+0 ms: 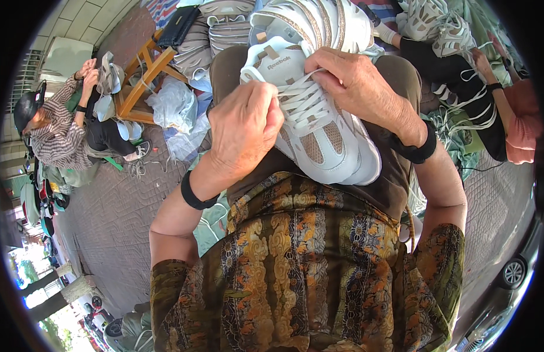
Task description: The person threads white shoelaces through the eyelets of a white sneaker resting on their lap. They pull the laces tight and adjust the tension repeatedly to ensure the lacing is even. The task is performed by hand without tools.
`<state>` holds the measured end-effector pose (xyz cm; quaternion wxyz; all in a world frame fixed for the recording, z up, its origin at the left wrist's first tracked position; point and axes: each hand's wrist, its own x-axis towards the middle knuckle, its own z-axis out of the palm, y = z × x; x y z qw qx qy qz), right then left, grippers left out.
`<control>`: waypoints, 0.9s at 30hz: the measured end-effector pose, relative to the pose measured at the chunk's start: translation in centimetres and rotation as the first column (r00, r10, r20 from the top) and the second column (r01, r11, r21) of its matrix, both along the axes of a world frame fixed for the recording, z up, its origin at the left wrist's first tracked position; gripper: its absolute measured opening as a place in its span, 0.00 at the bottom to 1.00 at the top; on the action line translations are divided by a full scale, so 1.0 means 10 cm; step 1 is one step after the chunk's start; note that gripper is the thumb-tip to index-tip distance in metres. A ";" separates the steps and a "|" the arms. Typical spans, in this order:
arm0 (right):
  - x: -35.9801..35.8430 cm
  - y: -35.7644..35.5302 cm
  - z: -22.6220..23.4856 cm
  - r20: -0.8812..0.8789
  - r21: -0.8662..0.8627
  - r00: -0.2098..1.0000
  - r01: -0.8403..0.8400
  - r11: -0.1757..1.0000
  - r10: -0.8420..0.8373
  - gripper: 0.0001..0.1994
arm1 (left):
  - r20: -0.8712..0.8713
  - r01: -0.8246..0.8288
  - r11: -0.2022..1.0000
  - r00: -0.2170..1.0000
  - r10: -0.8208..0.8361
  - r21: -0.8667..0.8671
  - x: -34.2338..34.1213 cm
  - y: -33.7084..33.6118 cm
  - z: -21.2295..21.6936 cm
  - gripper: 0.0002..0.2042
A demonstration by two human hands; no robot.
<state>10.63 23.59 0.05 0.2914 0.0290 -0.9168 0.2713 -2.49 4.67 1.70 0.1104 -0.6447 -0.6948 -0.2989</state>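
A white and beige sneaker [327, 144] lies on my lap, toe toward me, with its white laces [301, 97] loosely crossed over the tongue. My left hand [244, 126] is closed on the laces at the shoe's left side. My right hand [354, 82] grips the laces and upper from the right, fingers curled over them. A second white sneaker [319, 20] lies just beyond the first, on my knees. Both wrists wear black bands.
A person in a striped shirt and helmet [52, 132] sits at the left holding white shoes. Another person in black [459, 82] sits at the right with sneakers. A wooden stool [144, 73], plastic bags [175, 105], piled shoes and patterned paving surround me. A car wheel [514, 273] shows at lower right.
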 end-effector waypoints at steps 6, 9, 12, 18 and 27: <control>-0.02 -0.01 -0.04 -0.008 -0.061 1.000 0.017 0.998 -0.018 0.07 | -0.078 0.118 0.990 0.991 -0.112 0.077 -0.05 -0.06 -0.03 0.07; 0.00 -0.04 0.03 0.030 -0.138 1.000 0.007 0.990 -0.003 0.08 | 0.178 0.073 0.997 0.981 -0.075 0.019 0.00 -0.14 -0.01 0.09; 0.00 -0.03 0.01 0.020 -0.099 1.000 0.022 0.995 -0.020 0.08 | 0.458 0.058 0.996 0.889 -0.021 -0.068 -0.01 -0.16 0.03 0.05; 0.04 0.05 -0.01 -0.096 0.285 0.995 0.035 0.958 -0.008 0.10 | 0.800 0.133 0.986 0.600 0.003 -0.103 -0.08 -0.15 0.03 0.09; 0.08 0.06 -0.07 -0.062 0.266 0.997 0.068 0.962 -0.053 0.09 | 0.897 0.268 0.933 0.429 0.108 -0.241 -0.09 0.00 0.23 0.08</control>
